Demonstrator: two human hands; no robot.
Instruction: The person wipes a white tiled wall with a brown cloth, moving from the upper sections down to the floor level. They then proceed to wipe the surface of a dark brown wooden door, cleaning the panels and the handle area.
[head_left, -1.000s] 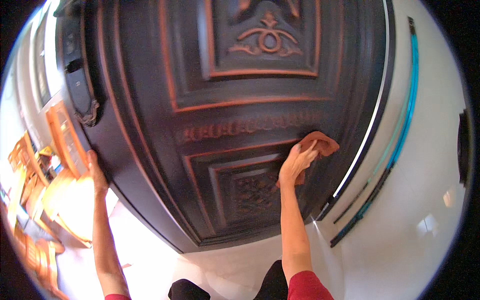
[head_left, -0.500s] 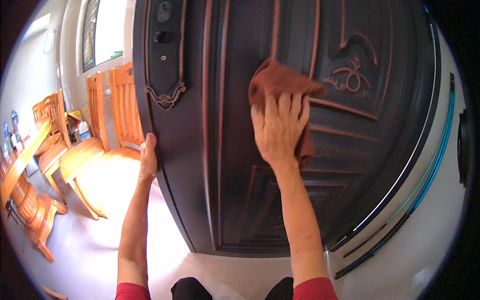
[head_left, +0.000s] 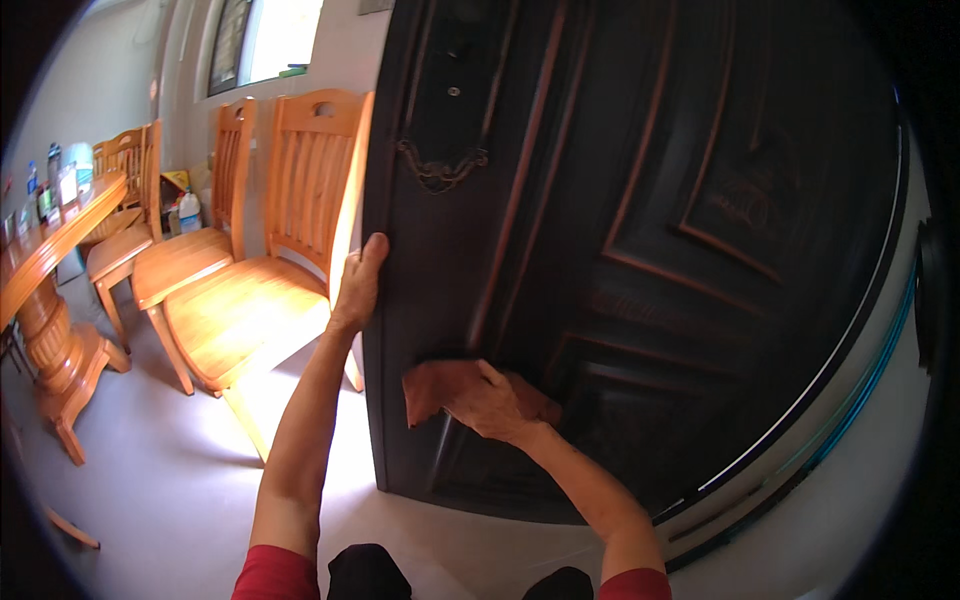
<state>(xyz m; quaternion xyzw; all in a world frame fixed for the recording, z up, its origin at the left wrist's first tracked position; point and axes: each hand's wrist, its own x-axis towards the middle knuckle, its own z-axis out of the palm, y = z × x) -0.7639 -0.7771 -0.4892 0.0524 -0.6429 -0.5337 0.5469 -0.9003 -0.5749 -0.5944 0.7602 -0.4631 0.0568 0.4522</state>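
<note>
A dark panelled door (head_left: 430, 290) with reddish-brown raised lines fills the middle and right. My left hand (head_left: 358, 288) grips its left edge, the thumb side lying on the near face. Low on the same face, my right hand (head_left: 492, 408) presses a brown cloth (head_left: 432, 388), which bunches under the palm and spreads out to the left of the fingers. Some of those fingers are hidden by the hand and the cloth. Above sits an ornate scrolled fitting (head_left: 440, 168), with a small lock disc (head_left: 454, 92) higher up.
Left of the door stands a wooden chair (head_left: 245, 305), close to my left arm, with more chairs behind it. A wooden pedestal table (head_left: 62, 255) carries bottles at the far left. Blue rods (head_left: 862, 405) lean along the wall at the right.
My right hand and the cloth have gone down and left across the door, from the upper panel to the lower left. The view has shifted, showing more of the chairs; my left hand still grips the edge.
</note>
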